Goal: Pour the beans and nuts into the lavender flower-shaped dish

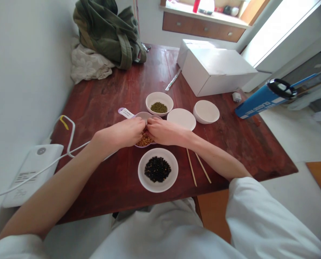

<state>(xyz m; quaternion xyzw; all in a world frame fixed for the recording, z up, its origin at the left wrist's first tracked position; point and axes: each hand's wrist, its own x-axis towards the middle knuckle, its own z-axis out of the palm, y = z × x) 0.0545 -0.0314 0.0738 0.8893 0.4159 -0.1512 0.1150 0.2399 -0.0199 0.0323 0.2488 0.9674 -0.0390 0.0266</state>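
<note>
My left hand point(128, 132) and my right hand point(163, 131) meet over a small bowl of tan beans point(145, 140) at the table's middle. Both hands have their fingers curled and pinched together above the beans; what they pinch is too small to make out. A pale purple measuring cup point(134, 115) with a labelled handle lies just behind the hands. In front of them a white bowl of black beans point(157, 169) stands near the table's edge. Behind, a white bowl of green beans point(159, 103) sits beside an empty white dish point(181, 118) and an empty white bowl point(206, 112).
Two wooden chopsticks point(198, 167) lie under my right forearm. A white box point(216, 70) and a blue tube point(262, 99) are at the back right, a green bag point(109, 32) at the back left. A white device with a cable point(32, 169) sits left of the dark red table point(101, 108).
</note>
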